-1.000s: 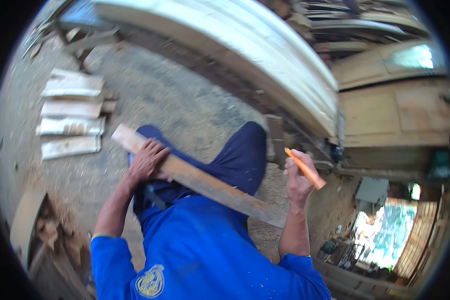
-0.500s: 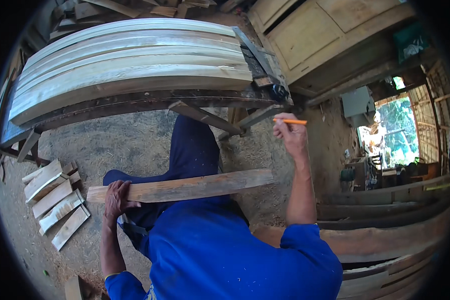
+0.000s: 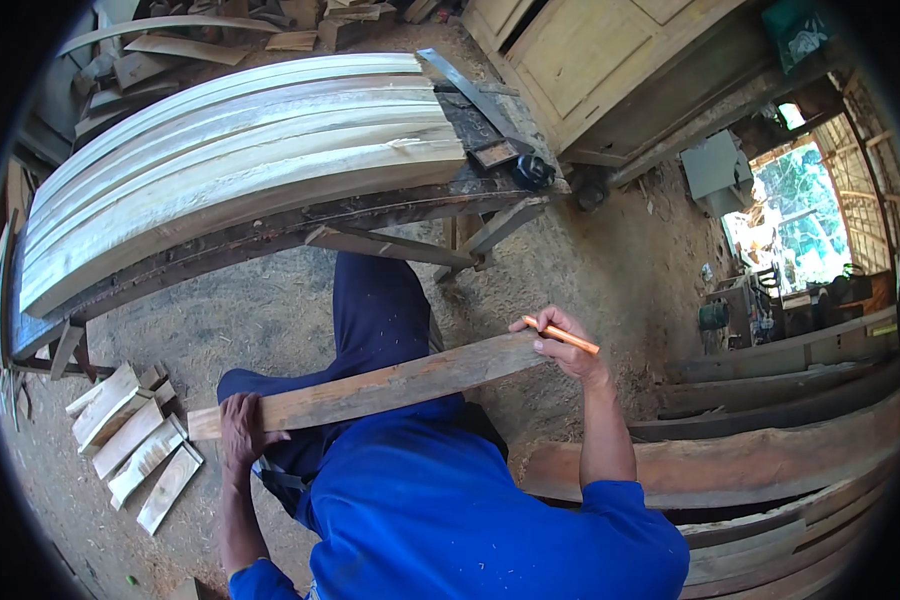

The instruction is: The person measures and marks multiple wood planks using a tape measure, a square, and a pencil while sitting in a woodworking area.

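Note:
A long weathered wooden board (image 3: pixel 400 390) lies across my lap, its right end tilted a little up and away. Near its left end, my left hand (image 3: pixel 242 428) is closed around the board, with the thumb on the upper face. An orange pencil (image 3: pixel 570 340) sits in the closed fingers of my right hand (image 3: pixel 568 345). That hand is at the board's right end, its fingertips against or just over the wood; I cannot tell whether they press on it.
Ahead stands a dark workbench (image 3: pixel 370 212) carrying several long pale planks (image 3: pixel 250 150). On its right end are a metal square (image 3: pixel 470 88) and a black tape measure (image 3: pixel 533 172). Short wood offcuts (image 3: pixel 135 430) lie on the floor at left. Long boards (image 3: pixel 750 465) are stacked at right.
My right hand has come down and toward me with the pencil, from above the floor to the board's right end. The board's right end has risen slightly in the picture.

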Action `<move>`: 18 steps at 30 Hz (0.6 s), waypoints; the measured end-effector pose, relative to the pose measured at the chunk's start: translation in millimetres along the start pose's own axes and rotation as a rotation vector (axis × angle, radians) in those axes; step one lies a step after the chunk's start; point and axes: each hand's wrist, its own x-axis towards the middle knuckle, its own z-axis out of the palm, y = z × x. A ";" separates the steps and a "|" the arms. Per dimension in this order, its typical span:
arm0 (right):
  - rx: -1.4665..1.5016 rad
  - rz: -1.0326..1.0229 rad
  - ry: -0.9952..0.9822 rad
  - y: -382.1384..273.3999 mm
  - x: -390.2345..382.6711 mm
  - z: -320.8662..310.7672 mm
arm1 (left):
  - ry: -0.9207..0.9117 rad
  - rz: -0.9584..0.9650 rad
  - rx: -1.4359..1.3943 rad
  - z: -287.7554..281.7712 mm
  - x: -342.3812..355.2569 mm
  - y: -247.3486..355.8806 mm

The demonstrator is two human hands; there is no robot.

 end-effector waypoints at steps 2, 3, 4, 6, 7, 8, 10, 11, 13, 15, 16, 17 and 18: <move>0.055 -0.064 0.045 4.0 1.1 2.3 | 0.134 -0.030 0.120 -2.9 -9.0 6.8; 0.152 -0.102 0.049 2.7 6.0 5.7 | 0.142 -0.026 0.128 -8.2 -12.2 4.3; 0.247 -0.139 0.051 0.6 10.5 7.9 | 0.240 -0.033 0.205 -13.7 -14.2 0.3; 0.283 -0.230 0.046 -6.5 21.2 13.1 | 0.363 -0.003 0.299 -44.3 -7.6 9.0; 0.326 -0.317 0.038 -11.8 29.9 18.6 | 0.377 -0.008 0.322 -62.6 -3.9 7.2; 0.336 -0.331 0.016 -19.9 35.8 21.8 | 0.327 -0.020 0.292 -77.8 -1.8 4.7; 0.395 -0.451 0.035 -40.6 48.7 28.7 | 0.283 0.058 0.346 -125.7 10.6 13.0; 0.417 -0.472 0.009 -51.4 54.1 32.3 | 0.296 0.049 0.383 -151.5 20.2 23.8; 0.399 -0.617 -0.048 -76.9 60.0 37.4 | 0.006 0.030 0.368 -188.4 34.1 39.3; 0.402 -0.678 -0.103 -92.7 76.9 45.4 | 0.083 0.095 0.377 -215.3 42.8 33.2; 0.271 -0.724 -0.072 -92.8 87.9 44.7 | 0.103 0.105 0.396 -228.8 48.8 29.2; 0.139 -0.767 -0.040 -92.4 99.2 44.6 | 0.124 0.116 0.416 -244.6 55.1 30.0; 0.167 -0.742 -0.027 -89.4 110.3 47.0 | 0.152 0.136 0.373 -258.6 63.2 35.2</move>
